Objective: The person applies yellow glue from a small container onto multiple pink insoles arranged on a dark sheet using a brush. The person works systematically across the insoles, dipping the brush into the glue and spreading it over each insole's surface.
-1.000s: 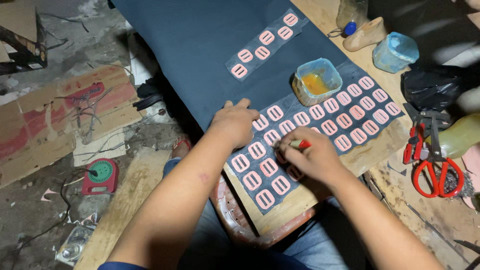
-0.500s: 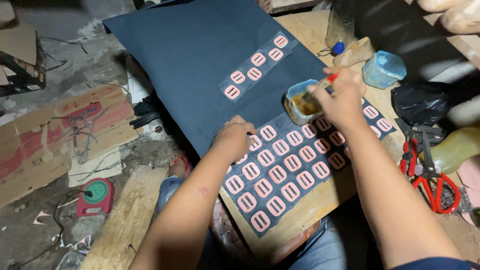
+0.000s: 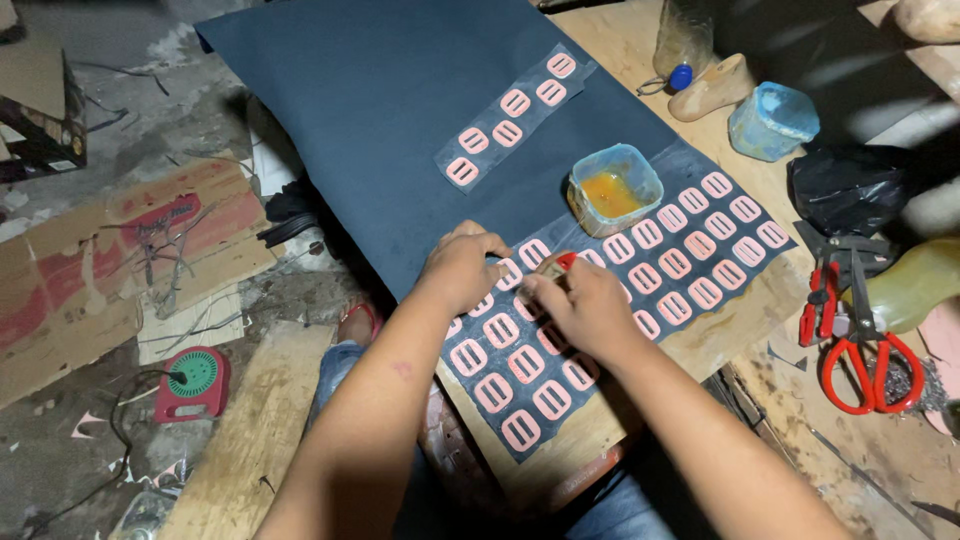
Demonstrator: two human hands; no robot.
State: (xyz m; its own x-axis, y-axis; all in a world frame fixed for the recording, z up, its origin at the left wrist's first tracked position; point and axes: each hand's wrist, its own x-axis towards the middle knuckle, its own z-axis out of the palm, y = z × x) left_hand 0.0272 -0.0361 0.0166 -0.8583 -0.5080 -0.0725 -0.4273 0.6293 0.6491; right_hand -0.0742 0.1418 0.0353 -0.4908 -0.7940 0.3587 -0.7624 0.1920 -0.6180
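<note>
A dark blue sheet (image 3: 380,110) lies across a wooden board (image 3: 620,40). On its near part sit several rows of pink slotted pieces (image 3: 690,255). My left hand (image 3: 462,268) presses down on the pieces at the left end of the rows. Right beside it, my right hand (image 3: 580,305) pinches a small red-handled brush (image 3: 563,262) with its tip at a pink piece. A square plastic tub of orange glue (image 3: 613,190) stands on the sheet just beyond my hands. A separate strip with several pink pieces (image 3: 510,115) lies farther up the sheet.
Red-handled scissors (image 3: 860,345) and pliers lie on the board at the right, beside a black bag (image 3: 850,190) and a yellowish bottle (image 3: 915,285). A blue tub (image 3: 772,120) and a wooden shoe form (image 3: 712,88) stand at the back. Cardboard (image 3: 110,270) and a small red device (image 3: 192,382) lie on the floor at the left.
My right hand dipped the brush at the glue tub half a second ago and has come back down to the pink pieces beside my left hand. The left hand stayed on the pieces.
</note>
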